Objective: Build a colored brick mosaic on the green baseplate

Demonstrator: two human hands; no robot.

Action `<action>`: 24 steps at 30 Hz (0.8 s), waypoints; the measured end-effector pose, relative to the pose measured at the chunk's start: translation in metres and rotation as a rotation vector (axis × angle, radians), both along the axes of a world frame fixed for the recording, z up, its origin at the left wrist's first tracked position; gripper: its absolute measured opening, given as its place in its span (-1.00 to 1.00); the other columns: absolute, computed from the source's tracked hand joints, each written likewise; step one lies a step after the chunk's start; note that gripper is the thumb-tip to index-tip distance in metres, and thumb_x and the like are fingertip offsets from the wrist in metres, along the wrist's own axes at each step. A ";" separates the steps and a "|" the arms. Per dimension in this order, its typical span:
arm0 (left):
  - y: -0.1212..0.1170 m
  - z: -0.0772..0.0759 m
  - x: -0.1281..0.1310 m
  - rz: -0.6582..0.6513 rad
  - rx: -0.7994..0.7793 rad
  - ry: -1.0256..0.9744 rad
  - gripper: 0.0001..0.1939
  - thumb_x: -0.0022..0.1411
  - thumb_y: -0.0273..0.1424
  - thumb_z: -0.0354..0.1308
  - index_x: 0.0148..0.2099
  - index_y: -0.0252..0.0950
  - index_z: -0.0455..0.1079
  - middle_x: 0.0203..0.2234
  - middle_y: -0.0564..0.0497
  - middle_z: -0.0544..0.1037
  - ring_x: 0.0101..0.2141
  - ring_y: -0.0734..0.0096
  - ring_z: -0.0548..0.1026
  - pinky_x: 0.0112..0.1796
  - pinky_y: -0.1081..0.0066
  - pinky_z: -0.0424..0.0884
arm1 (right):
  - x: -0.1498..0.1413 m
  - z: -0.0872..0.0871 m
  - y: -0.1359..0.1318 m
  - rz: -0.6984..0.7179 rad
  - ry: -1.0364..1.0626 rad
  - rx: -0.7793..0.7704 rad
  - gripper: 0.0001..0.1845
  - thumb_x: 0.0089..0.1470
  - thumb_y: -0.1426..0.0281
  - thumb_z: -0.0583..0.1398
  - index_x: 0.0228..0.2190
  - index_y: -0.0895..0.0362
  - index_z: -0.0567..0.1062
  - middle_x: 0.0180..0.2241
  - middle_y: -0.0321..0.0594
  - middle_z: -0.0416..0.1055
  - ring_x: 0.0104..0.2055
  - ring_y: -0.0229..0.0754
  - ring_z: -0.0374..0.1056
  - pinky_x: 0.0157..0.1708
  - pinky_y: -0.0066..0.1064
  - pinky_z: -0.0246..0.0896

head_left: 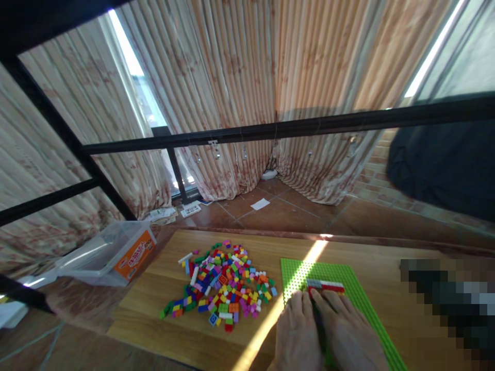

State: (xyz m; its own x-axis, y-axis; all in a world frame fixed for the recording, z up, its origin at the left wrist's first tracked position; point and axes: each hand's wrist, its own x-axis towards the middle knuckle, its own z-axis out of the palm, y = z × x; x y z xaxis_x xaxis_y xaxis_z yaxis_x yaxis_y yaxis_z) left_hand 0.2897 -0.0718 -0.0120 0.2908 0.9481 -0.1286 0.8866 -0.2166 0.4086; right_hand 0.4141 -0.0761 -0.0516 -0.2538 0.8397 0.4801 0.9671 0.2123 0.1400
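Observation:
A bright green studded baseplate [348, 281] lies on the wooden table at the lower right. Side by side over its middle are my left hand [297, 330] and my right hand [346, 330], backs upward and fingers bent down close together. A short row of building bricks, grey, white and red [327, 285], stands on the plate just beyond my fingertips. My right fingers touch the red bricks at the near side of this row. Whatever lies beneath my left fingers is hidden, as are both thumbs.
Left of the baseplate, loose coloured bricks [228, 281] are heaped on the wooden table [147, 314]. A clear plastic tub [96, 252] with an orange label stands beyond the table's left edge. A black metal rail [240, 135] crosses behind, before long curtains [232, 67]. Sunlight streaks across table and plate.

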 end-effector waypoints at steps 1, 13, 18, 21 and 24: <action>0.000 -0.001 0.000 0.001 0.017 -0.008 -0.50 0.27 -0.53 -0.17 0.24 -0.29 0.12 0.08 -0.16 0.33 0.03 0.15 0.35 -0.01 0.24 0.37 | -0.001 0.001 -0.001 -0.013 0.000 0.011 -0.54 -0.03 0.66 0.06 -0.10 0.11 0.47 -0.12 -0.12 0.48 -0.09 -0.03 0.36 -0.13 -0.19 0.27; -0.017 -0.012 -0.029 0.186 0.111 -0.240 -0.41 0.17 -0.59 -0.14 0.26 -0.25 0.10 0.20 -0.10 0.21 0.18 0.22 0.18 0.13 0.24 0.20 | 0.000 0.007 0.002 0.031 0.186 0.060 -0.66 0.14 0.45 0.01 -0.09 0.17 0.45 -0.19 -0.08 0.50 -0.20 -0.05 0.40 -0.17 -0.19 0.29; -0.023 0.003 -0.111 0.432 0.280 -0.290 -0.59 0.18 -0.48 -0.08 0.08 -0.30 0.31 0.00 -0.15 0.43 -0.03 0.26 0.41 -0.03 0.32 0.35 | 0.017 0.004 0.005 0.109 0.380 0.084 -0.64 0.13 0.33 -0.03 -0.17 0.10 0.49 -0.15 -0.07 0.49 -0.16 0.02 0.41 -0.18 -0.11 0.30; -0.016 0.021 -0.171 0.660 0.318 -0.176 -0.66 0.24 -0.40 -0.09 0.02 -0.31 0.33 -0.10 -0.12 0.48 -0.09 0.31 0.44 -0.11 0.39 0.35 | 0.023 0.002 0.007 0.148 0.518 0.050 -0.65 0.11 0.26 -0.01 -0.20 0.06 0.50 -0.16 -0.08 0.49 -0.14 0.01 0.41 -0.17 -0.15 0.32; 0.000 0.035 -0.210 0.810 0.259 -0.022 -0.70 0.23 -0.40 -0.05 -0.02 -0.31 0.33 -0.15 -0.10 0.50 -0.14 0.34 0.46 -0.21 0.44 0.33 | 0.021 0.003 0.006 0.140 0.628 0.043 -0.66 0.08 0.20 0.02 -0.27 0.03 0.52 -0.21 -0.10 0.50 -0.19 0.00 0.43 -0.24 -0.18 0.36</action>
State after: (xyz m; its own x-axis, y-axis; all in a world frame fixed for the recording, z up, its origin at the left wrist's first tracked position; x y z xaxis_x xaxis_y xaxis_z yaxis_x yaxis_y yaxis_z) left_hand 0.0794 -0.0715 0.0226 -0.4908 0.8632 0.1188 0.8004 0.3928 0.4528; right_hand 0.4355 -0.0700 -0.0486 -0.0193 0.7959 0.6052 0.8309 0.3494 -0.4330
